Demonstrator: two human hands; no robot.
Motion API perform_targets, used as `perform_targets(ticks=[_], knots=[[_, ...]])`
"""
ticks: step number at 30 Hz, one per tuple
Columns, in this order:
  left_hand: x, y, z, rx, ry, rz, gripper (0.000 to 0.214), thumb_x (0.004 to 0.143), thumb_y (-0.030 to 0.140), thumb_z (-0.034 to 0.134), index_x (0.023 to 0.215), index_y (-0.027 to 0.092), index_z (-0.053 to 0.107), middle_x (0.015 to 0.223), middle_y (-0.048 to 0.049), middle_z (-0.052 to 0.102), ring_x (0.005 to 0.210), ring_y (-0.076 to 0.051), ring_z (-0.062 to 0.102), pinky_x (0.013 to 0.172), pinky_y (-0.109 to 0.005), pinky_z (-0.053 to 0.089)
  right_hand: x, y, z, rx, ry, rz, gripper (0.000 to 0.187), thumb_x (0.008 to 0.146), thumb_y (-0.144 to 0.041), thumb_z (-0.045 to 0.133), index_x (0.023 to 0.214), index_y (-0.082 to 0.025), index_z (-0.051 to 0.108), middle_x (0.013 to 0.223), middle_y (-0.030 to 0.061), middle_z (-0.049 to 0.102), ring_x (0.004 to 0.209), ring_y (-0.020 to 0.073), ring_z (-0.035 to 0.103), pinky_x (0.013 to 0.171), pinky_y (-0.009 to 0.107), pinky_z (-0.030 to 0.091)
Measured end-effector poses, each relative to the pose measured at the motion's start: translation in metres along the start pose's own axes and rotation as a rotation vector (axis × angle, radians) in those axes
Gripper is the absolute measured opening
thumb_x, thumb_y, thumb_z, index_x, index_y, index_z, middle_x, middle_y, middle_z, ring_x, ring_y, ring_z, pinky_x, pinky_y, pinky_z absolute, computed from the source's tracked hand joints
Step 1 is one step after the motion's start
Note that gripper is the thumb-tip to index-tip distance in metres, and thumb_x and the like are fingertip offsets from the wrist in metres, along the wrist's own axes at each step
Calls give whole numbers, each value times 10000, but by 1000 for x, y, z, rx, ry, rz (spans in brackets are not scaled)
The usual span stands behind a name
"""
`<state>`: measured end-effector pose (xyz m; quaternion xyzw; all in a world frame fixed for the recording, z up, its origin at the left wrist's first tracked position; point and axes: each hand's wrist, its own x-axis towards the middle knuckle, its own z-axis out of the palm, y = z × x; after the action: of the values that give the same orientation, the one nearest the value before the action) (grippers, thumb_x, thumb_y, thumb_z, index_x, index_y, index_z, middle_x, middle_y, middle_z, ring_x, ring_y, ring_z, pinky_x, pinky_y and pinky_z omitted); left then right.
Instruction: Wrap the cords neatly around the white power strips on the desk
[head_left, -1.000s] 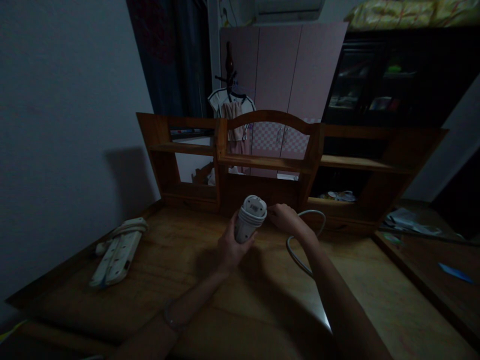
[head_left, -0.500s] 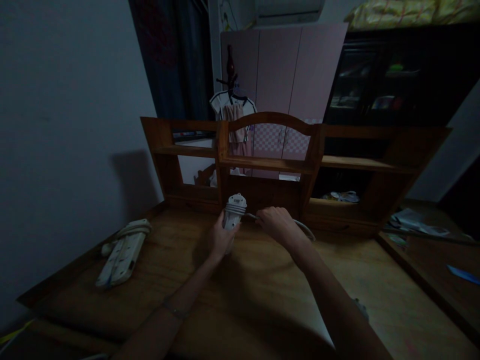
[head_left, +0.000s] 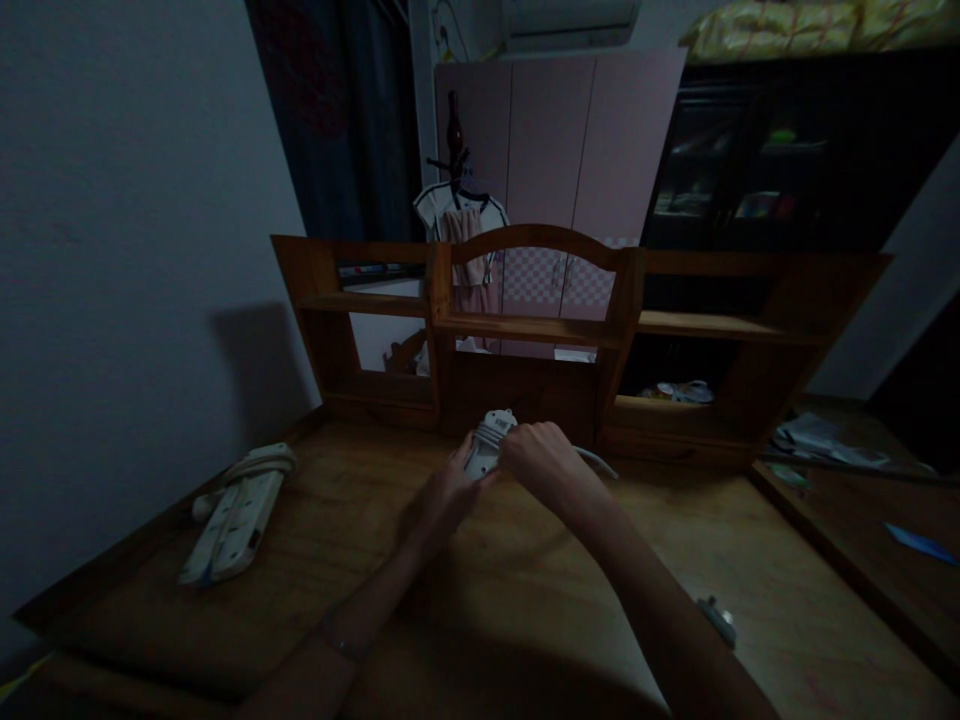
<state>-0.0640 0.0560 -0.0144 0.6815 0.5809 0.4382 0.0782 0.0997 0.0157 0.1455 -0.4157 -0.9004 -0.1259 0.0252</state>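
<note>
The left hand (head_left: 448, 488) grasps a white, oblong plastic power strip (head_left: 481, 463) over the brown wooden desk (head_left: 345, 500); the right hand (head_left: 545, 462) is closed on its pale, round cord (head_left: 598, 460). Slack pulling could let the wound coils (head_left: 490, 435) slide off the strip's end.

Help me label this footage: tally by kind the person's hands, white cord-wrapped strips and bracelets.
Hands: 2 (left hand, right hand)
White cord-wrapped strips: 2 (held strip, strip lying at left)
Bracelets: 1 (left-wrist bracelet)
Total: 5
</note>
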Motion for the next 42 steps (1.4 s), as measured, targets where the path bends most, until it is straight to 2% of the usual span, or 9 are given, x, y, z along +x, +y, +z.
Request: perform_targets(ticks=[6,9,12,22,26,32,35,39,42], knots=[[-8,27,-2,184,-183,323,787,763,391,652,1440,192,303,1221,-125,572,1061,-261,582,884,-361,476,-7,21,-3,47,37,52,144,830,-275,615,860,-162,699,846,106,692,805,236,663,640,262,417],[-10,35,-6,226,-225,441,687,763,332,652,1372,204,362,1197,-96,580,1037,-239,586,875,-348,480,-8,29,-1,114,18,40,202,739,-375,721,819,-191,705,841,80,695,794,230,651,597,253,379],[-12,37,-11,230,-246,527,589,790,399,648,1296,213,410,1180,-81,583,1045,-227,577,892,-351,470,-9,41,6,213,-4,40,258,643,-432,782,763,-216,707,795,43,690,752,203,633,564,246,338],[-23,42,-7,310,-184,823,515,907,545,430,1189,114,461,1084,-152,604,957,-246,587,821,-372,470,-7,72,23,638,-182,-112,362,604,-454,770,793,-166,657,710,-10,639,631,106,555,495,192,340],[-24,43,-8,297,-120,851,455,905,524,445,1121,125,469,1042,-134,610,932,-240,583,793,-372,474,-8,77,25,764,-221,-123,397,595,-443,784,839,-155,660,740,-2,639,658,112,564,517,187,362],[-25,44,-11,265,-27,957,532,891,530,462,1215,110,414,1096,-155,603,921,-249,589,790,-383,481,-9,85,23,970,-344,-242,431,667,-502,748,911,-153,683,804,24,664,745,139,600,613,203,416],[-27,44,-12,246,-38,986,562,863,508,513,1245,112,400,1149,-167,586,959,-270,586,801,-402,482,-12,89,20,959,-329,-210,489,633,-537,764,921,-150,683,789,23,656,727,134,581,595,201,408],[-31,45,-11,221,-22,1031,586,843,484,548,1275,128,374,1183,-170,576,1024,-275,580,836,-405,482,-19,102,18,866,-150,0,517,660,-613,708,852,-135,673,704,8,601,620,102,487,499,198,322],[-34,49,-7,185,0,1041,578,844,483,550,1277,141,377,1186,-152,589,1054,-254,584,877,-388,477,-21,110,20,864,-99,42,521,684,-629,677,818,-126,662,674,1,572,592,91,439,490,204,296]])
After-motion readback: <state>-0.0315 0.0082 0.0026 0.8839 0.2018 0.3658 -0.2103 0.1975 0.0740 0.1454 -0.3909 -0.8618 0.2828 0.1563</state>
